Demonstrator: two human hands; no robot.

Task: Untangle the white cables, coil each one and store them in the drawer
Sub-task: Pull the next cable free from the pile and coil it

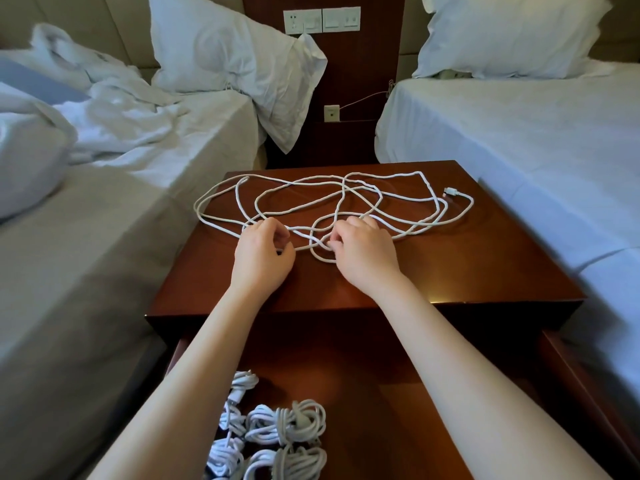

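A long white cable (346, 202) lies in loose tangled loops across the top of the dark wooden nightstand (450, 265). Its plug end (450, 192) rests at the right. My left hand (263, 254) has curled fingers that pinch a strand at the near side of the tangle. My right hand (363, 251) pinches a strand at a small loop beside it. Below, the open drawer (398, 393) holds several coiled white cables (284, 424) at its left side.
A bed with rumpled sheets (104, 150) stands on the left, a made bed (519, 133) on the right. Behind the nightstand a wooden panel carries wall sockets (322, 20). The right part of the drawer floor is bare wood.
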